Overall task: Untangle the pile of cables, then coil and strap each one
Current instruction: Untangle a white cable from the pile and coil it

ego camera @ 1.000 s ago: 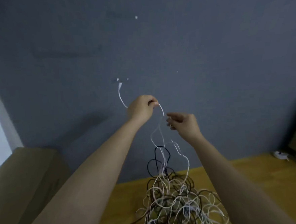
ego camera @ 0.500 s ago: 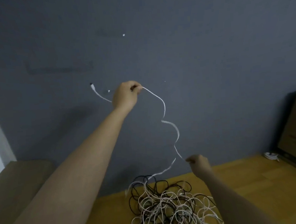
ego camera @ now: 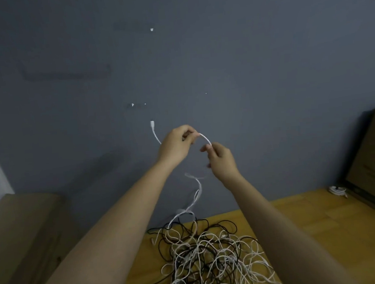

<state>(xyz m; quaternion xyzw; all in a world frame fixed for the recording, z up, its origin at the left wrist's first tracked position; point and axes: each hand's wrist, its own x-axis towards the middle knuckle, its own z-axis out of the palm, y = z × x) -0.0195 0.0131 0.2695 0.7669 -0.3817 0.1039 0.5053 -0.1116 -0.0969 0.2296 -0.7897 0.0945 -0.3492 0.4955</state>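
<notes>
A tangled pile of white and black cables (ego camera: 209,256) lies on the wooden table (ego camera: 309,219). Both hands are raised above it in front of the grey wall. My left hand (ego camera: 175,146) pinches a white cable (ego camera: 205,138) near its end; the plug (ego camera: 152,123) sticks up to the left of the hand. My right hand (ego camera: 222,161) grips the same cable a short way along, with a small arch of cable between the two hands. Below my right hand the cable hangs, blurred, down into the pile.
A brown cardboard box (ego camera: 22,242) stands at the lower left. A dark wooden piece of furniture (ego camera: 370,164) is at the right edge, with a small coiled white cable (ego camera: 337,190) beside it on the table. A grey wall (ego camera: 221,62) fills the background.
My right hand has come up from near the pile to just beside my left hand, sliding along the white cable. My left hand has dropped lower and toward the right.
</notes>
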